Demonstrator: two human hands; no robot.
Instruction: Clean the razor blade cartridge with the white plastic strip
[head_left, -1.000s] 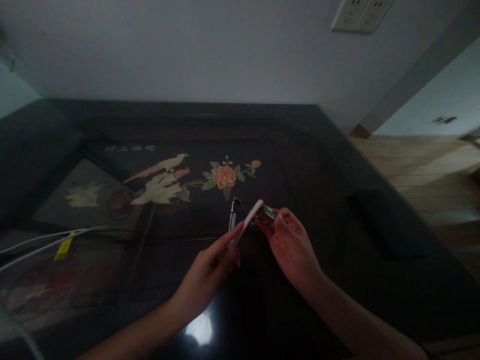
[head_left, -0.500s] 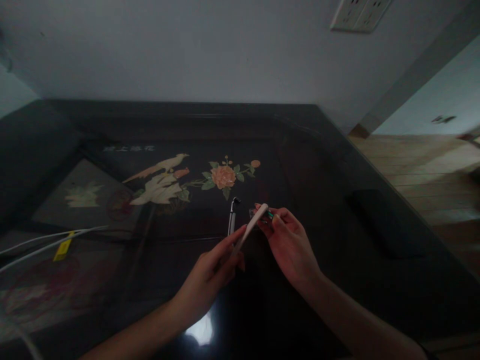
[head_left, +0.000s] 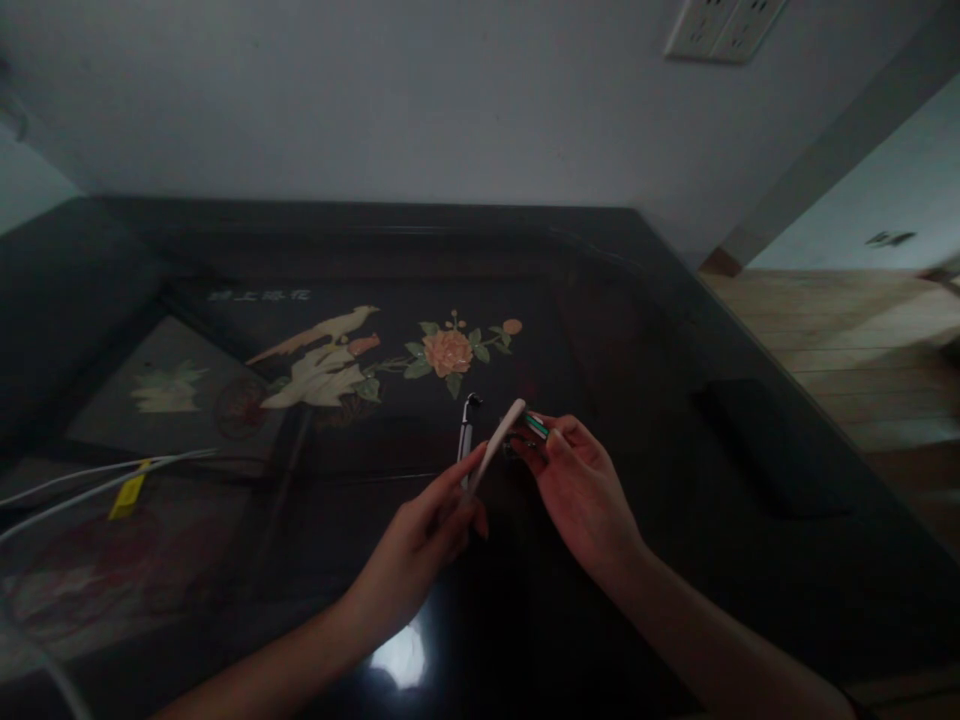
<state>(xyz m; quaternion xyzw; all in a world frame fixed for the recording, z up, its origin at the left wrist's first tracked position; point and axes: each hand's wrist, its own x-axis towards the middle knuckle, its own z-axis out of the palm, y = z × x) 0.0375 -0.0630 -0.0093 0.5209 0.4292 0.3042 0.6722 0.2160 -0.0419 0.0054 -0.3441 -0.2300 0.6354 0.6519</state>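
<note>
Left hand (head_left: 427, 530) pinches a white stick (head_left: 498, 440) pointing to one o'clock; right hand (head_left: 581, 482) grips a green-edged piece (head_left: 537, 427) beside its tip, seemingly aligning both; next calls for steadiness.

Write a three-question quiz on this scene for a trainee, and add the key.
1. True or false: the left hand holds a pale bar.
2. Multiple choice: where does the black object lie?
A) Left of the left hand
B) Between the two hands
C) Right of the right hand
3. Fill in the colour: the tag at the white cables is ____.

Key:
1. True; the right hand grips a small piece with green on it.
2. C
3. Yellow
</note>
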